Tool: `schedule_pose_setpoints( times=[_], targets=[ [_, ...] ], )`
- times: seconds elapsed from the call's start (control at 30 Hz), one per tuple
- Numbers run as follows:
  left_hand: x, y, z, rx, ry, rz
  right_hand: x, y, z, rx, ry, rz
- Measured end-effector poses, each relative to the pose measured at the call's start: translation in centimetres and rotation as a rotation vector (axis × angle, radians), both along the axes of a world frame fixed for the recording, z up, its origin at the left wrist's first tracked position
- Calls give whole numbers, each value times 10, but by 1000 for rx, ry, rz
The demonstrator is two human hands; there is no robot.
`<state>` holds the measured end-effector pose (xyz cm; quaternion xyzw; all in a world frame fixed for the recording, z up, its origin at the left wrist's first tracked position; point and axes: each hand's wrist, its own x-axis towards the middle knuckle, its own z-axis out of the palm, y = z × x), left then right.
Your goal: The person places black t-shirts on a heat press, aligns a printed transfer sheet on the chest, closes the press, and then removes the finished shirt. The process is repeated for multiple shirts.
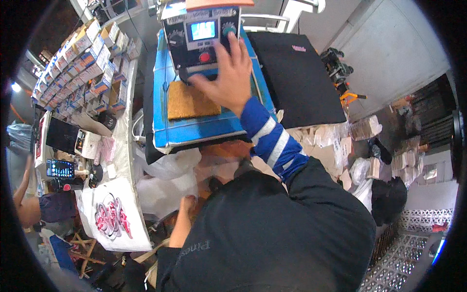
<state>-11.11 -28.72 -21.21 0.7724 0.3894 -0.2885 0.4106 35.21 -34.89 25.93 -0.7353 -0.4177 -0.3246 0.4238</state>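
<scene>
My right hand [226, 73], in a blue sleeve with reflective stripes, is raised with fingers apart over the front of a control box [178, 51] with a lit screen [203, 30] and red button [204, 57]. One fingertip reaches the teal knob [228, 29], touching it or just short of it. The thumb extends down-left above a tan fibrous pad [191, 106] on a blue platen [163, 131]. My left hand [187, 204] hangs low beside my body, near white plastic wrapping [160, 190]; its fingers are too unclear to read.
A black padded board [306, 87] lies right of the platen. On the left are stacked boxes [82, 68], a phone [60, 169] and a printed white sheet [114, 216] on a bench, with another person's arm [22, 190] beyond. Wrapped bundles [369, 126] sit at the right.
</scene>
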Motion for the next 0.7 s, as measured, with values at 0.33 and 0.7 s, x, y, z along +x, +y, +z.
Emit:
schedule_pose_setpoints(
  times=[0.33, 0.7],
  targets=[
    [50, -95, 13, -112, 80, -146, 103, -219, -107, -1278, 519, -92],
    [501, -265, 249, -1788, -937, 541, 234, -383, 109, -851, 622, 740]
  ],
)
